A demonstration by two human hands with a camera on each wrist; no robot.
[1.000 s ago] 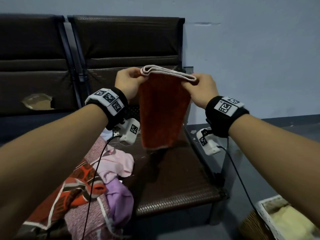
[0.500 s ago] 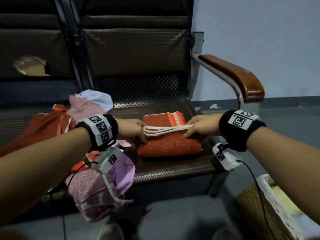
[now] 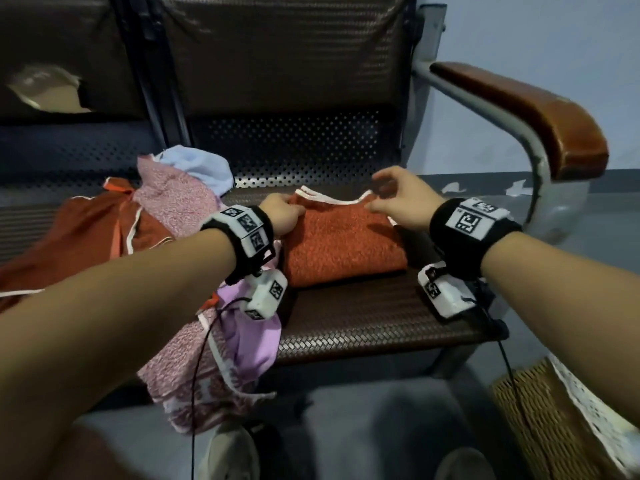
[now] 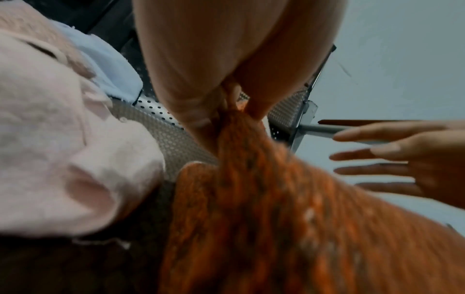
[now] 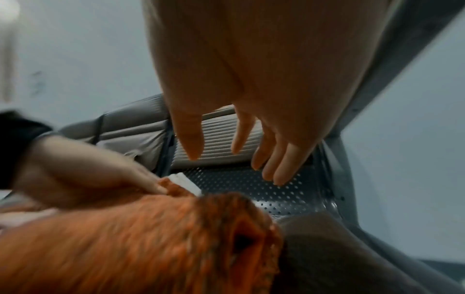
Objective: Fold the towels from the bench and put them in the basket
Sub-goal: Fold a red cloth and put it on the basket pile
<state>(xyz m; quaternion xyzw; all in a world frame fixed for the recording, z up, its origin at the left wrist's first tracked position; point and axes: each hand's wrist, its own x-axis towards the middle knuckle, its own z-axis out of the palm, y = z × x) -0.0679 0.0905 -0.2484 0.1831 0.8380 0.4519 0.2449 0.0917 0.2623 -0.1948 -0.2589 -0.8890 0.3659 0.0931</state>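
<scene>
An orange towel (image 3: 343, 244) with a white edge lies folded on the brown bench seat (image 3: 363, 327). My left hand (image 3: 286, 213) pinches the towel's far left corner; the left wrist view shows thumb and fingers (image 4: 201, 111) closed on the orange cloth (image 4: 251, 199). My right hand (image 3: 379, 190) hovers just above the far right corner with fingers straight and spread (image 5: 239, 139), holding nothing. The wicker basket (image 3: 540, 420) with a white lace rim stands on the floor at the lower right, partly cut off.
A heap of unfolded towels lies on the seat to the left: rust-red (image 3: 86, 233), pink patterned (image 3: 173, 202), light blue (image 3: 201, 168) and lilac (image 3: 249, 334). A brown armrest (image 3: 526, 112) rises at the right. My shoes (image 3: 232, 452) are below.
The towel went from hanging in both hands down onto the seat and was folded over toward the back. My right hand has let go of its corner and opened.
</scene>
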